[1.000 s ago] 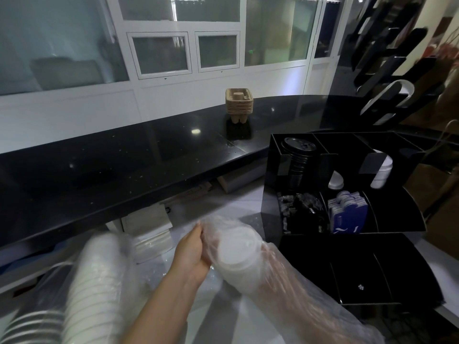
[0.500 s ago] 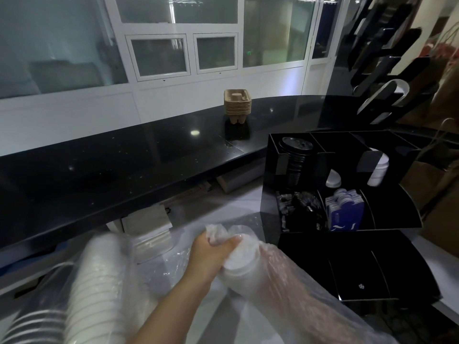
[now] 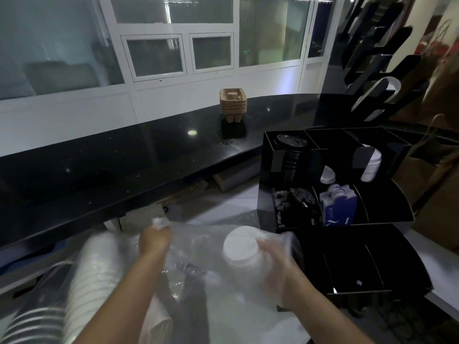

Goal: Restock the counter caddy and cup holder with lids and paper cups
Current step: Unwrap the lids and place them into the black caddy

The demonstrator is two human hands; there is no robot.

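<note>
My left hand [image 3: 154,240] pinches the gathered end of a clear plastic bag [image 3: 198,247] and holds it out to the left. Inside the bag, my right hand [image 3: 275,259] grips a stack of white lids [image 3: 239,248], blurred by motion. The black counter caddy [image 3: 268,175] stands just right of the lids. It holds a stack of black lids [image 3: 289,155], some white lids [image 3: 371,163], blue sleeves [image 3: 339,207] and dark packets. A black cup holder rack [image 3: 380,63] rises at the far right.
A second bagged stack of white lids [image 3: 82,276] lies at the lower left. Brown pulp cup carriers [image 3: 233,103] are stacked on the long black counter [image 3: 111,170]. A lower black organiser [image 3: 352,266] sits in front of the caddy. Brown paper bags stand at right.
My left hand pulled the bag's end away to the left, stretching the plastic. My right hand came into view and took hold of the white lid stack inside the bag.
</note>
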